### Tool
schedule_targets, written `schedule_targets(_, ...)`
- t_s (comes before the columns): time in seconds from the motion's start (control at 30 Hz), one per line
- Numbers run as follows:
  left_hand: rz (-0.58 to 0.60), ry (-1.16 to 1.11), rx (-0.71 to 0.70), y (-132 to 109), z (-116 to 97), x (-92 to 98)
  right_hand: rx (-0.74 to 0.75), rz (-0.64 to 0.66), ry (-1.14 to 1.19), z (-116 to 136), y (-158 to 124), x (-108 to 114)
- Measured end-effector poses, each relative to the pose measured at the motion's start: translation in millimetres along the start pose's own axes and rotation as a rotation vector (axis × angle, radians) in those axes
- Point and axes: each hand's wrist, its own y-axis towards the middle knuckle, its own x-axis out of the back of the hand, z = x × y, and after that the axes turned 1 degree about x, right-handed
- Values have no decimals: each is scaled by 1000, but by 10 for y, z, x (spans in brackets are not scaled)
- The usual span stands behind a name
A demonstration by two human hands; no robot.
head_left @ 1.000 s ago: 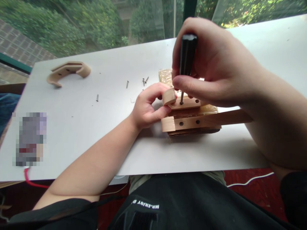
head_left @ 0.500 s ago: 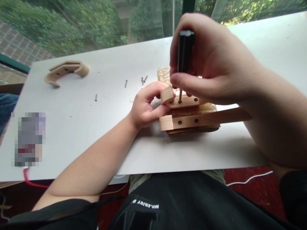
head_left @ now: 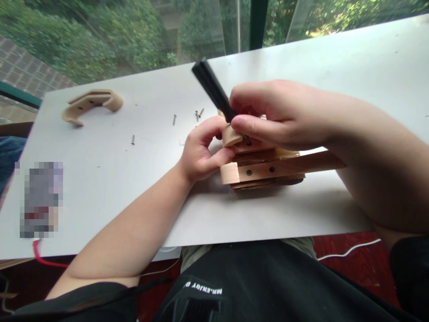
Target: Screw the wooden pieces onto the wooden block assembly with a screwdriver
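Note:
My right hand [head_left: 278, 114] is closed around a black-handled screwdriver [head_left: 211, 87]. The handle leans up to the left, and the tip is near a hole in the farther wooden piece [head_left: 232, 135]. My left hand [head_left: 203, 152] pinches that piece by its rounded left end. In front of it lies a second wooden piece [head_left: 259, 171] with two dark screw heads or holes along its face and a rounded end. Both rest on a brown block wrapped in clear tape [head_left: 268, 183], partly hidden by my right hand.
A curved wooden part [head_left: 92, 102] lies at the back left of the white table [head_left: 147, 179]. Several loose screws [head_left: 174, 119] are scattered beyond my left hand. A pixelated flat object [head_left: 42, 199] lies at the left, near a red cable [head_left: 47, 260]. Windows border the far edge.
My right hand has come down, and the screwdriver has gone from upright to leaning left. My left hand keeps its grip on the wooden piece.

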Motion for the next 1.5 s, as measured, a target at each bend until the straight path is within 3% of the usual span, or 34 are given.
schedule_targets(0.23, -20, 27, -47, -49, 133, 32, 45, -25, -48, 41, -5, 7)
schedule_targets(0.73, 64, -89, -36, -2, 45, 47, -106, 68, -224, 78, -12, 37)
schedule_targets(0.9, 71, -13, -88, 11, -7, 51, -135, 78, -291, 108, -29, 37)
schedule_targets(1.07, 96, 55, -101, 21, -44, 80, -90, -9, -355, 170, -53, 42)
schedule_targets(1.27, 59, 20, -67, -2, -22, 65, -151, 18, -401, 217, -34, 19)
schedule_targets(1.5, 70, 31, -70, 35, -100, 38, -147, -131, -392, 207, -42, 14)
